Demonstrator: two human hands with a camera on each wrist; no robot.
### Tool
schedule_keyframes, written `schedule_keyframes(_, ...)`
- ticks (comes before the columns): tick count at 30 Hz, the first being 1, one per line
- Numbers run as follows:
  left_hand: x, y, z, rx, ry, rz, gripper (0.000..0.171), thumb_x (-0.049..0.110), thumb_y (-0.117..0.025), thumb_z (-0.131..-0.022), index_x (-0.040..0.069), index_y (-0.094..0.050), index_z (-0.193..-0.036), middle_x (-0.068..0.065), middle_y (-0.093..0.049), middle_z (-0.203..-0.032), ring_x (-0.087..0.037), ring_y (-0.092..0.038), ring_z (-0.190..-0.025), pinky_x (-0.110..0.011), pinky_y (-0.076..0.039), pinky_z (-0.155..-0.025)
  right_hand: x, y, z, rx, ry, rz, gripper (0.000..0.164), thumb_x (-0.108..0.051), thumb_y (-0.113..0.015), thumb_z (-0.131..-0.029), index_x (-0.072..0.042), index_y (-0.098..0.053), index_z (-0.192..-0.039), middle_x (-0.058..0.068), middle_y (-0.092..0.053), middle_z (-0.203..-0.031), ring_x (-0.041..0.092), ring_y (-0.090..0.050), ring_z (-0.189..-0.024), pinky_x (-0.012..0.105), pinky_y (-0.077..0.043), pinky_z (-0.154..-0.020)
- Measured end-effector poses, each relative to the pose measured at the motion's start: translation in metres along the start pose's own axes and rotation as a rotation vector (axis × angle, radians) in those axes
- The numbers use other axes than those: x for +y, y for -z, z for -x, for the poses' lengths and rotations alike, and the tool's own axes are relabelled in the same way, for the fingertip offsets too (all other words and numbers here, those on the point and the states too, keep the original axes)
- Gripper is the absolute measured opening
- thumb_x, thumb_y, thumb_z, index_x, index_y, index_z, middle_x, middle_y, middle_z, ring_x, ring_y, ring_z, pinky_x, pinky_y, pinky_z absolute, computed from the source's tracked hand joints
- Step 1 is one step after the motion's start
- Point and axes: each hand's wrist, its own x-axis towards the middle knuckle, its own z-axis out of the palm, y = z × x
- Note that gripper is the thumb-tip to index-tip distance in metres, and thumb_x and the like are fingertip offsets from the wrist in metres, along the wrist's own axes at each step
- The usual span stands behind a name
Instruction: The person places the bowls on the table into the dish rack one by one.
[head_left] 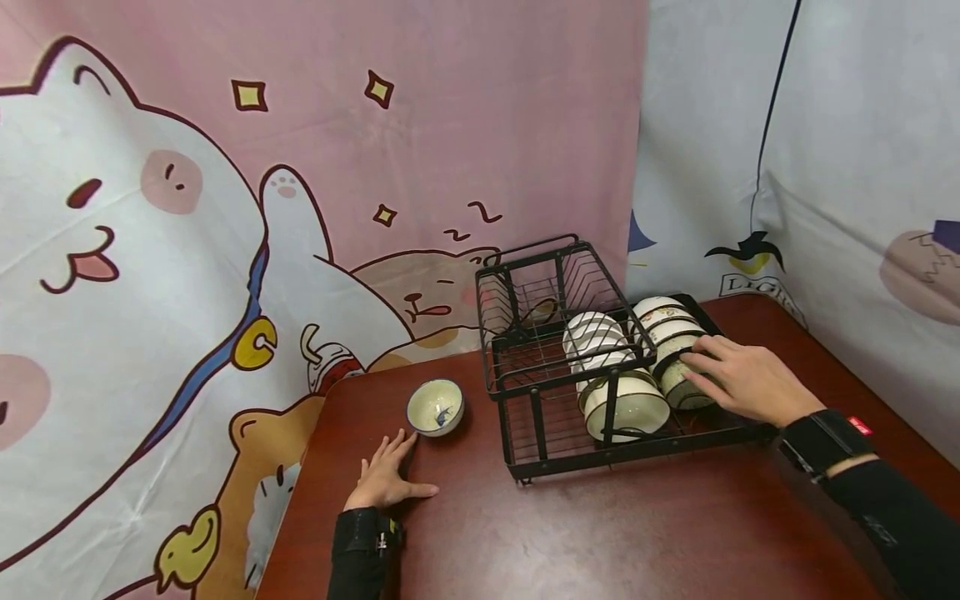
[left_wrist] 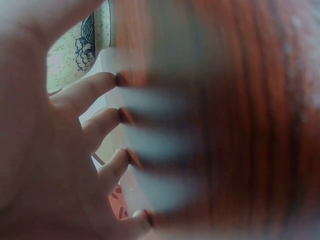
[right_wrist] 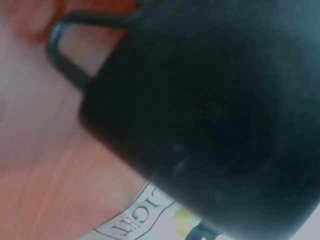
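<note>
My left hand [head_left: 384, 477] rests on the table with its fingers spread, fingertips right by a small white bowl [head_left: 435, 408] with a blue rim and a blue motif inside. In the left wrist view those fingers [left_wrist: 97, 90] touch the wooden top, and the patterned bowl [left_wrist: 70, 57] shows behind them. At the black dish rack, my right hand [head_left: 753, 383] pinches the edge of the front bowl [head_left: 681, 390] in the right-hand row. That bowl stands on its side, partly covered by the fingers. The right wrist view does not show the hand.
The two-tier black wire rack [head_left: 536, 425] holds another row of white bowls [head_left: 596, 333], with a larger cream bowl [head_left: 633, 412] in front. A dark tray with a loop handle [right_wrist: 62, 47] fills much of the right wrist view. Printed curtains [head_left: 450, 125] hang behind the table [head_left: 600, 533].
</note>
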Motion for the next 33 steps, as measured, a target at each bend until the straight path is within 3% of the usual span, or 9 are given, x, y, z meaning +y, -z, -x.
schedule_keyframes(5,0.008,0.005,0.000,-0.012,0.012,-0.031,0.119,0.055,-0.101,-0.072,0.008,-0.047,-0.167,-0.026,-0.030,-0.176,-0.053,-0.015,-0.164,-0.085,-0.004,-0.121,0.000,0.001,-0.005,0.022,0.020,0.004,0.071,-0.053,-0.033,-0.119,-0.004,-0.082,-0.103,0.008,-0.064,-0.095,0.019,-0.060,-0.074,0.033,-0.048,-0.047)
schedule_keyframes(13,0.013,0.008,0.002,-0.027,0.030,-0.062,0.116,0.049,-0.101,-0.076,0.010,-0.044,-0.169,-0.024,-0.029,-0.177,-0.052,-0.015,-0.164,-0.083,-0.006,-0.123,0.001,0.002,-0.015,0.023,0.054,0.033,0.072,-0.049,-0.029,-0.121,-0.004,-0.081,-0.096,0.007,-0.061,-0.092,0.019,-0.058,-0.072,0.035,-0.048,-0.048)
schedule_keyframes(20,0.007,0.006,0.002,-0.013,0.022,-0.012,0.110,0.051,-0.097,-0.079,0.008,-0.046,-0.167,-0.025,-0.029,-0.176,-0.052,-0.014,-0.164,-0.083,-0.004,-0.123,0.001,0.001,-0.017,0.020,0.074,0.022,0.066,-0.044,-0.034,-0.121,-0.002,-0.080,-0.098,0.008,-0.061,-0.091,0.021,-0.058,-0.073,0.037,-0.049,-0.049)
schedule_keyframes(26,0.001,0.002,0.003,0.031,-0.024,0.025,0.106,0.054,-0.092,-0.085,0.004,-0.044,-0.167,-0.027,-0.032,-0.174,-0.054,-0.016,-0.163,-0.085,-0.003,-0.121,-0.002,0.000,-0.016,0.022,0.062,0.028,0.073,-0.047,-0.028,-0.121,-0.002,-0.079,-0.096,0.008,-0.060,-0.090,0.021,-0.058,-0.072,0.037,-0.048,-0.048)
schedule_keyframes(29,0.000,0.004,0.002,0.061,-0.038,0.044,0.096,0.039,-0.085,-0.096,0.000,-0.037,-0.169,-0.031,-0.035,-0.171,-0.056,-0.024,-0.160,-0.083,-0.012,-0.122,-0.002,0.002,-0.016,0.018,0.063,0.026,0.072,-0.047,-0.028,-0.121,-0.003,-0.080,-0.097,0.008,-0.060,-0.091,0.021,-0.058,-0.073,0.037,-0.049,-0.049)
schedule_keyframes(33,0.007,0.013,-0.002,0.120,-0.021,0.156,0.078,0.019,-0.067,-0.110,-0.004,-0.026,-0.171,-0.035,-0.039,-0.167,-0.056,-0.037,-0.154,-0.076,-0.028,-0.122,0.000,0.006,-0.018,0.014,0.071,0.019,0.071,-0.049,-0.029,-0.121,-0.005,-0.080,-0.096,0.006,-0.060,-0.091,0.019,-0.058,-0.072,0.036,-0.049,-0.049)
